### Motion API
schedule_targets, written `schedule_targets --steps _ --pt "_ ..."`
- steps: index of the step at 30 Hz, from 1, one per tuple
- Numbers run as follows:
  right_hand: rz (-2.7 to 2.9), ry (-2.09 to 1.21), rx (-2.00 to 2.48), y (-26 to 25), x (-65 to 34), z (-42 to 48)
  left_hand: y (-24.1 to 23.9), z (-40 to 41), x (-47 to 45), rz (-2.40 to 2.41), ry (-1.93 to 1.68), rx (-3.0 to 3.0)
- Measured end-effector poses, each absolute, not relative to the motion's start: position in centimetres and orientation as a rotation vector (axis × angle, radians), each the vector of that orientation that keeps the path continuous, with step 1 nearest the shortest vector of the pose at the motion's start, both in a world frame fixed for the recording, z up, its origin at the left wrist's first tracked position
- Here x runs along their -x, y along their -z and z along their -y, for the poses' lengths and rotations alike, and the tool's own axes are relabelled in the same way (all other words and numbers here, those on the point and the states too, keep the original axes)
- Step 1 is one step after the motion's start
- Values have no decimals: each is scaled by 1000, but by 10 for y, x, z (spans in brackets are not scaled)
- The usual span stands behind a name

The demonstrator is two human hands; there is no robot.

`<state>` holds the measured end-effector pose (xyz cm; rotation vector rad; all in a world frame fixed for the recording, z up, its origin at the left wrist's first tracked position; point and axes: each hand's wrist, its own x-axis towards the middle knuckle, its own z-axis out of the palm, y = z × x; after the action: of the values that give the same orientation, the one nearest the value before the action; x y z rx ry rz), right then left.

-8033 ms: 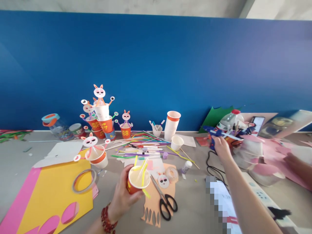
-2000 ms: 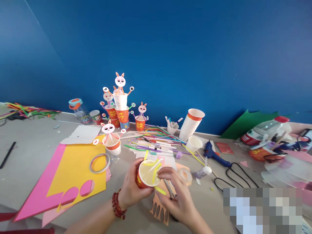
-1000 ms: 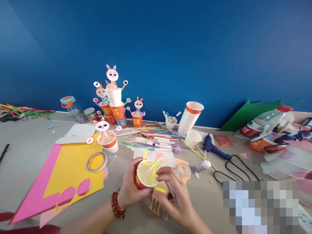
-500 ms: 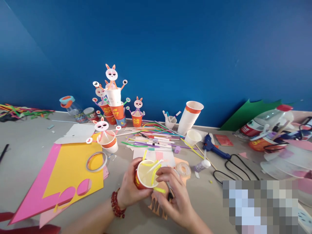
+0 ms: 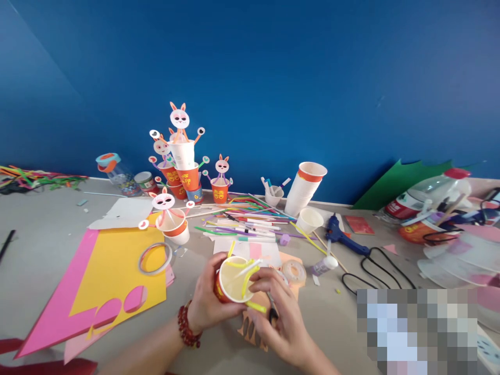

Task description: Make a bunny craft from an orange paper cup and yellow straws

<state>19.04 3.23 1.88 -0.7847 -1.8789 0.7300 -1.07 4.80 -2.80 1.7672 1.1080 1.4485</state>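
My left hand (image 5: 213, 294) is wrapped round the side of a red paper cup (image 5: 231, 284), tipped so its pale inside faces me. Yellow pipe cleaners (image 5: 247, 284) are fixed in it, one sticking up past the far rim and another bending out over the near right rim. A thin whitish stick (image 5: 249, 268) also rises from inside. At the cup's right edge, my right hand (image 5: 275, 312) is closed, its curled fingers on a yellow pipe cleaner; the exact grip is partly hidden. Peach cut paper (image 5: 250, 330) and dark-handled scissors (image 5: 273, 312) lie below.
Rabbit-faced cups (image 5: 172, 226) stand at left behind coloured sheets (image 5: 121, 260) and a tape roll (image 5: 155, 259). Markers and pipe cleaners (image 5: 250, 226) lie ahead. Stacked cups (image 5: 304, 187), a glue gun (image 5: 344, 237) with a black cord, and a glue bottle (image 5: 325, 265) are rightward.
The whitish stick in the cup has tilted slightly, and my right fingers have shifted a little at the rim. My left hand keeps its hold on the cup.
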Motion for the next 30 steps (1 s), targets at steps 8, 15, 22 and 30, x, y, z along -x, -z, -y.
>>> schedule_targets --steps 8,15,22,30 --pt "1877 -764 740 -19 -194 -31 21 -47 10 -995 -1497 -1545" --pt "1597 -855 767 -10 -199 -35 18 -59 10 -458 -1053 -843" --pt "1553 -885 787 -2 -196 -42 28 -56 4 -157 -911 -448" --pt "1534 -876 885 4 -195 -51 26 -55 0 -106 -887 -374"
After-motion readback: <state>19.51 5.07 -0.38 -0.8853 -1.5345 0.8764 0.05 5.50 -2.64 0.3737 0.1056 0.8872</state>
